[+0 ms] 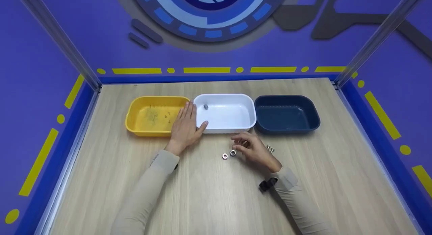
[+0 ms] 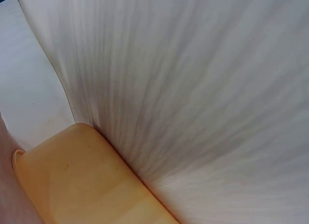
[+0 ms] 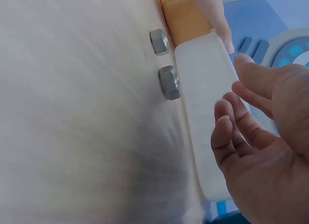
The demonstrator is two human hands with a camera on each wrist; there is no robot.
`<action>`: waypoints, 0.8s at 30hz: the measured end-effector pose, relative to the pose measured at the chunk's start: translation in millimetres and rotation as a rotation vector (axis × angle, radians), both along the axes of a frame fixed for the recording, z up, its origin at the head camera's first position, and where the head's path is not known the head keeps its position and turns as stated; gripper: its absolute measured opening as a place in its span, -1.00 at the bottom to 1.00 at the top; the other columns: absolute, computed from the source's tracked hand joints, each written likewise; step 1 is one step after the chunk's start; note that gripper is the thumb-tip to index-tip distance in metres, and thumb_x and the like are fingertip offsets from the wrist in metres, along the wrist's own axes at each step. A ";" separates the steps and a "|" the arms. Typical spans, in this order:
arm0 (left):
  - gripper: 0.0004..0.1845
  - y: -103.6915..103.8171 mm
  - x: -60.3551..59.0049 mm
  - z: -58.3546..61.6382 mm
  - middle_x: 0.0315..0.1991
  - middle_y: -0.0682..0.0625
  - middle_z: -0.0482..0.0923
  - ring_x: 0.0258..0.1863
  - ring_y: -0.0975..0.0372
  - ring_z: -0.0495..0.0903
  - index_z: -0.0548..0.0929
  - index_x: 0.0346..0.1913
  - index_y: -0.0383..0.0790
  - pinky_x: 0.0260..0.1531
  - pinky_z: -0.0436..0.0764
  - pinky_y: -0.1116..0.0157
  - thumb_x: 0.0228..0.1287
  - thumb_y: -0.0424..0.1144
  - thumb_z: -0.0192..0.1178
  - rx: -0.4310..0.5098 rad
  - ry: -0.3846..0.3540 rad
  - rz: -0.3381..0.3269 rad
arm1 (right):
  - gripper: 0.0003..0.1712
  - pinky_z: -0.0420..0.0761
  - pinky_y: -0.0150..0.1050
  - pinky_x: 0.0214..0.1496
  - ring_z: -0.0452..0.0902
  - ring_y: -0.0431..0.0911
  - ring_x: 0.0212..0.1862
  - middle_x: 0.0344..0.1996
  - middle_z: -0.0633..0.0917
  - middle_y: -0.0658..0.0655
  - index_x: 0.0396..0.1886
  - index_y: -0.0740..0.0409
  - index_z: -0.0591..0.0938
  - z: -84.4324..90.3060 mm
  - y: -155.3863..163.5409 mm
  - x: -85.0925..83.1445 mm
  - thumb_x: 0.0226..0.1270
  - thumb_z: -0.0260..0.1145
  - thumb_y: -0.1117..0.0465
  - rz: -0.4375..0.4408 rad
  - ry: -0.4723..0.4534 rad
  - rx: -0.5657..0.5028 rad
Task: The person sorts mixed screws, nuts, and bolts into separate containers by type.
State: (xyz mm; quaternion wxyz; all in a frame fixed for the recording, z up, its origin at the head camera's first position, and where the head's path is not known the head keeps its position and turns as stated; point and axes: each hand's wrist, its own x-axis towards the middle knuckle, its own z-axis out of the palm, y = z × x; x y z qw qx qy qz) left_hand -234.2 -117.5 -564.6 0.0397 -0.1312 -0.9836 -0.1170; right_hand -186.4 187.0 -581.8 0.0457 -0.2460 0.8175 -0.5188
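Note:
My left hand lies flat with straight fingers across the meeting rims of the yellow bin and the white bin. My right hand hovers just in front of the white bin, fingers relaxed and holding nothing. Two metal hex nuts lie on the table just left of its fingertips. In the right wrist view these nuts sit beside the white bin wall, and the empty right palm shows. One nut lies in the white bin.
A dark blue bin stands right of the white one. A few more metal parts lie by my right hand. Small bits lie in the yellow bin. The wooden table is walled by purple panels.

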 end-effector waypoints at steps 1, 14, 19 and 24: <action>-0.01 0.0 0.0 -0.2 0.76 -0.26 -0.15 0.77 -0.03 -0.20 -0.07 0.72 -0.38 0.76 -0.15 0.06 0.64 0.38 -0.30 -0.001 -0.002 0.000 | -0.65 0.58 -0.37 -0.15 0.58 -0.10 -0.19 -0.15 0.74 0.27 0.11 0.31 0.77 -1.6 1.2 -0.5 0.35 0.51 0.34 0.012 -0.013 0.000; 0.01 0.0 -2.1 0.0 0.77 -0.27 -0.18 0.77 -0.02 -0.23 -0.10 0.72 -0.37 0.76 -0.16 0.05 0.63 0.41 -0.34 -0.005 -0.016 0.000 | -0.73 0.49 -0.47 -0.23 0.53 -0.14 -0.22 -0.16 0.73 0.33 0.08 0.34 0.77 -19.1 8.9 -4.6 0.42 0.44 0.40 0.124 -0.101 0.066; 0.01 0.3 -2.0 0.6 0.77 -0.26 -0.20 0.77 -0.01 -0.25 -0.11 0.72 -0.36 0.76 -0.17 0.06 0.62 0.41 -0.35 -0.012 -0.028 0.009 | -0.73 0.45 -0.45 -0.17 0.50 -0.19 -0.20 -0.17 0.74 0.28 0.06 0.21 0.81 -20.1 11.3 -4.9 0.40 0.49 0.32 0.172 -0.111 0.045; 0.02 0.5 -0.9 0.5 0.77 -0.25 -0.21 0.77 0.00 -0.26 -0.13 0.73 -0.34 0.76 -0.16 0.06 0.62 0.43 -0.37 -0.017 -0.034 0.013 | -0.68 0.45 -0.44 -0.18 0.49 -0.20 -0.21 -0.15 0.74 0.21 0.09 0.17 0.81 -20.2 11.8 -5.0 0.34 0.55 0.30 0.188 -0.103 0.078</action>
